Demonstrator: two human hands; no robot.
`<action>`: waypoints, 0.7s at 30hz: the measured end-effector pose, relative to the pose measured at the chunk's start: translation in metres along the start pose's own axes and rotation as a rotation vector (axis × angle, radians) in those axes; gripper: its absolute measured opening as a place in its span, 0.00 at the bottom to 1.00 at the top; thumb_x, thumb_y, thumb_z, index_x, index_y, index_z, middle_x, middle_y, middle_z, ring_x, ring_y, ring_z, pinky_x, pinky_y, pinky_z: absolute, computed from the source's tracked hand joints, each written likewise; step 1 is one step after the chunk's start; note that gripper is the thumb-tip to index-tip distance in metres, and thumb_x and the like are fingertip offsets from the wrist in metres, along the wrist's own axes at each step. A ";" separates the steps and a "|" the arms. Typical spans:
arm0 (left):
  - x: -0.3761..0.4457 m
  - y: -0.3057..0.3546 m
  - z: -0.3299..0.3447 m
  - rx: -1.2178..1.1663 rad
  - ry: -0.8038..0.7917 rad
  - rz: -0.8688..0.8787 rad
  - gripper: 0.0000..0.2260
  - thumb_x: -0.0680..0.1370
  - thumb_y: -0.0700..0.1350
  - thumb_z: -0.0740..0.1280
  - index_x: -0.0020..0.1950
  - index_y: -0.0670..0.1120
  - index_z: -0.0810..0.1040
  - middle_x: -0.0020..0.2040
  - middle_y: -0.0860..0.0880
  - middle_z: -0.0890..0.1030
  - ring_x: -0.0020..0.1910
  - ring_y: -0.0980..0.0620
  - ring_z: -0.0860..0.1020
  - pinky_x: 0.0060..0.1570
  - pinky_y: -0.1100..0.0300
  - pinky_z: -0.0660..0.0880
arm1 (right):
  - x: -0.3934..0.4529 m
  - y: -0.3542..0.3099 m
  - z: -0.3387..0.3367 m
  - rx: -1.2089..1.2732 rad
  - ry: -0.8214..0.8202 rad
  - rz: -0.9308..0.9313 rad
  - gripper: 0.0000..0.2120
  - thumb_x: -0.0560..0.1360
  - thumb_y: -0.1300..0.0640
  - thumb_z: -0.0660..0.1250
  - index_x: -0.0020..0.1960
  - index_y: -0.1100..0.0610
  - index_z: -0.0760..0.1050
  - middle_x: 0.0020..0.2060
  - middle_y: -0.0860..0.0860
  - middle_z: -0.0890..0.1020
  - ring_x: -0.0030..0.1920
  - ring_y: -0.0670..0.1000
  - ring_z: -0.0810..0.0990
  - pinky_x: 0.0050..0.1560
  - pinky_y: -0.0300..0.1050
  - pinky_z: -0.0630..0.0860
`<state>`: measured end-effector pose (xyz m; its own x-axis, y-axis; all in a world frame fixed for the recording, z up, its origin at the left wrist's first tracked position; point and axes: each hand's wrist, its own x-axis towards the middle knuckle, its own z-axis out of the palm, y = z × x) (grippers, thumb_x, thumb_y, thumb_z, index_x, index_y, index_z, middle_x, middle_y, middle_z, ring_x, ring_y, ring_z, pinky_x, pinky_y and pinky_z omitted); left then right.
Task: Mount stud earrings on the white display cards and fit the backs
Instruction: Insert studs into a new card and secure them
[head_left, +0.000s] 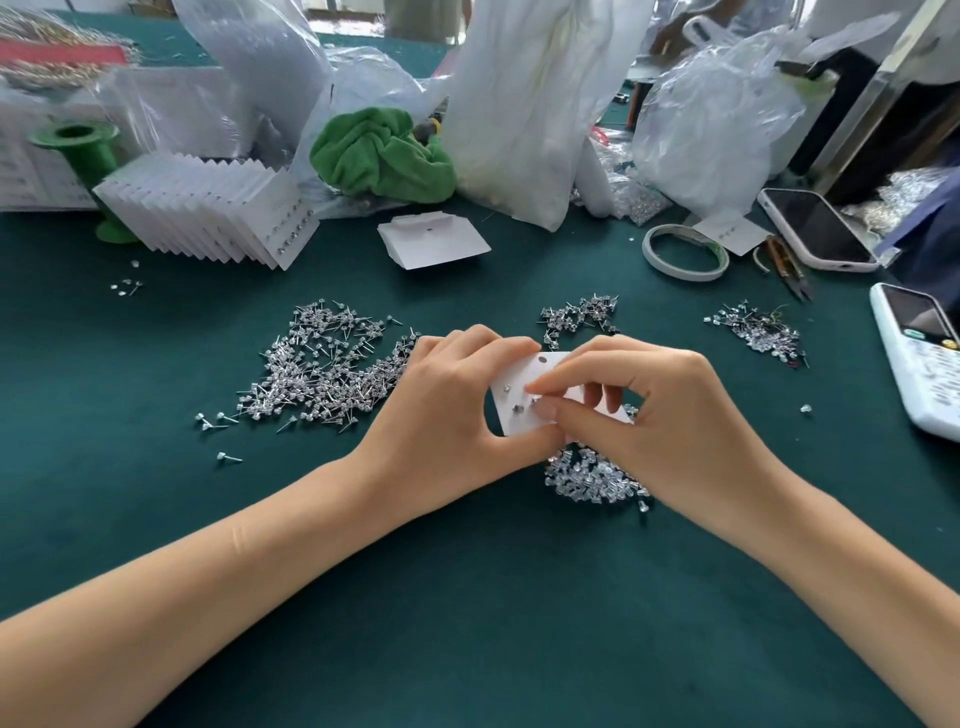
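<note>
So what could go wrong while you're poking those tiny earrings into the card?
The right hand pinches a tiny stud against the white card that the left hand holds; it might slip out and vanish among the clear backs heaped right underneath. The thin card may also bend if pressed too hard. And either forearm could sweep the big pile of loose studs lying close beside the left hand.
</note>
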<state>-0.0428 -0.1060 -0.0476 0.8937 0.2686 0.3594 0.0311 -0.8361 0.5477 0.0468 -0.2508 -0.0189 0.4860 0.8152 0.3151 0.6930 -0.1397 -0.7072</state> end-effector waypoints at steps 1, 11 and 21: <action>0.000 0.000 0.000 -0.007 0.004 -0.006 0.29 0.66 0.63 0.63 0.61 0.48 0.77 0.50 0.54 0.78 0.49 0.56 0.73 0.56 0.64 0.61 | 0.000 0.000 0.000 0.009 0.005 -0.001 0.06 0.70 0.67 0.74 0.43 0.58 0.84 0.39 0.49 0.82 0.36 0.46 0.73 0.37 0.36 0.69; 0.004 0.000 -0.005 -0.028 0.141 -0.057 0.34 0.65 0.68 0.62 0.64 0.49 0.75 0.51 0.56 0.75 0.49 0.62 0.67 0.57 0.63 0.63 | -0.008 -0.020 -0.003 0.412 0.213 0.140 0.04 0.74 0.61 0.71 0.41 0.57 0.77 0.29 0.49 0.81 0.23 0.47 0.71 0.23 0.33 0.66; 0.004 0.007 -0.008 -0.046 0.283 -0.077 0.32 0.66 0.67 0.64 0.63 0.48 0.76 0.52 0.56 0.76 0.49 0.64 0.67 0.59 0.59 0.66 | -0.021 -0.036 0.026 0.981 0.195 0.666 0.23 0.64 0.51 0.73 0.51 0.58 0.68 0.30 0.51 0.77 0.21 0.52 0.73 0.19 0.38 0.66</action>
<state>-0.0425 -0.1067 -0.0367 0.7290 0.4583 0.5085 0.0676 -0.7874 0.6127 -0.0023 -0.2487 -0.0162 0.7260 0.6346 -0.2651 -0.3846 0.0550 -0.9215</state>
